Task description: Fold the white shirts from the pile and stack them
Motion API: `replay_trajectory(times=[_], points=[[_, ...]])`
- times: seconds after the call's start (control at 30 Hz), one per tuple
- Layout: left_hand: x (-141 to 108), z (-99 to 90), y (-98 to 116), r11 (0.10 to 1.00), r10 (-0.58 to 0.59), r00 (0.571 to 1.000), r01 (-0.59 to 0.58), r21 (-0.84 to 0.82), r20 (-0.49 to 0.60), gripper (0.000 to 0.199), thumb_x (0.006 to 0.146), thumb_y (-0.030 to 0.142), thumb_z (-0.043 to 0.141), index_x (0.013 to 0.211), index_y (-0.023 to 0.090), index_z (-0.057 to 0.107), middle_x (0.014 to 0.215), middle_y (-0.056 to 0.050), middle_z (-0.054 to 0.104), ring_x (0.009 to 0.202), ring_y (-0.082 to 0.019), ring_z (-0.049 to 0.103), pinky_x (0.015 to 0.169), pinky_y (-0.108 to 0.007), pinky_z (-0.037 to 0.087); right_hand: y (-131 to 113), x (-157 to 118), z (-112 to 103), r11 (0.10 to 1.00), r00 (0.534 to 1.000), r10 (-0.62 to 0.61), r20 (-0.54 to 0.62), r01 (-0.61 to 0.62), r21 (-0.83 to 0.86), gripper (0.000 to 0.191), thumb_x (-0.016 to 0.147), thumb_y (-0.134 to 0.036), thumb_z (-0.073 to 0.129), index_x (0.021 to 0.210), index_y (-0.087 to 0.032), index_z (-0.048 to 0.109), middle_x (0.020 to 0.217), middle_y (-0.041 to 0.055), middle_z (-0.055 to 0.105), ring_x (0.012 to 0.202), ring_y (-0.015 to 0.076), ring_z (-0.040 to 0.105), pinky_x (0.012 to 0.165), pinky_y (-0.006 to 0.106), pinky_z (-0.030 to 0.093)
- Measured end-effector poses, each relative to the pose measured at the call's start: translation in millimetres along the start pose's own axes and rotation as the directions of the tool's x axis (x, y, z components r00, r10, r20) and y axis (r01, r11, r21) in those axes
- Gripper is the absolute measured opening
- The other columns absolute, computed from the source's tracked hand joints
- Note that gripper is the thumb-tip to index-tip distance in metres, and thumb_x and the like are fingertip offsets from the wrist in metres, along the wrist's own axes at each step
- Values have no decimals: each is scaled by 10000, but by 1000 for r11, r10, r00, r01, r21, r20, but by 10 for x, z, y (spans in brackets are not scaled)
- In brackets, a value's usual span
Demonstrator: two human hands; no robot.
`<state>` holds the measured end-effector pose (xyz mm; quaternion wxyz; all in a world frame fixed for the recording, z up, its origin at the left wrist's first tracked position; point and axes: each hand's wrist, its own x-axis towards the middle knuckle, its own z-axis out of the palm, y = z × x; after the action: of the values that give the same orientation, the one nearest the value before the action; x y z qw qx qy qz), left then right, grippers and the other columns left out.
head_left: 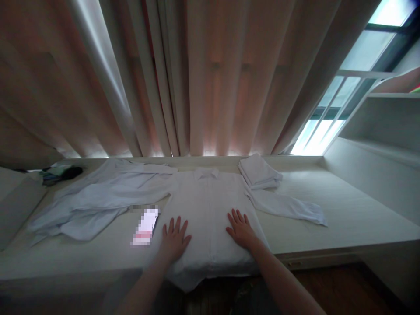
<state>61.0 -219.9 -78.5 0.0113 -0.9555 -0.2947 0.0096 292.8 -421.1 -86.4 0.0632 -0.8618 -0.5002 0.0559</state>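
A white long-sleeved shirt (211,210) lies spread flat, its collar toward the curtain and its hem hanging over the front edge. My left hand (175,239) rests flat on the shirt's lower left part, fingers spread. On the lower right part lies my right hand (241,229), also with spread fingers and holding nothing. The shirt's right sleeve stretches out to the right. Beside the shirt, left of my left hand, is a phone (146,225) with a lit, blurred screen.
White garments (98,201) lie loosely heaped at the left. A folded white stack (259,171) sits behind the right sleeve. Dark and green cloth (61,173) is at the far left. The pale surface (348,210) reaches a right side wall; curtains (226,87) hang behind.
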Motion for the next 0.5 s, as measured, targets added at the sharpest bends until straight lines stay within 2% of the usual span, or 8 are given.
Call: replay_trajectory(times=[0.23,0.37,0.5], points=[[-47,40,101,1000,23,1000,-23,-2,8,618,828,547,256,1375,266,202,1456,-102,132,1317,-342,59,1003,-565,26,-167,-112,71,998,998,-64,-4,64,1,655,841,-539,292,1394,-207,175,1458,84,19,1317,297,-21,1025,514,6],[-26,65,158,999,23,1000,-22,30,-11,616,830,546,247,1373,259,208,1456,-98,132,1318,-343,52,1001,-570,32,-169,-130,95,998,998,-55,-41,56,28,646,846,-547,276,1391,-213,186,1458,78,38,1317,299,-10,1023,521,4],[-25,11,187,998,14,1000,-15,56,15,609,825,537,269,1365,257,242,1451,-100,150,1316,-343,75,1004,-562,40,-151,-137,48,997,997,-56,-49,58,55,647,845,-565,267,1387,-217,205,1458,75,54,1319,291,1,1029,509,5]])
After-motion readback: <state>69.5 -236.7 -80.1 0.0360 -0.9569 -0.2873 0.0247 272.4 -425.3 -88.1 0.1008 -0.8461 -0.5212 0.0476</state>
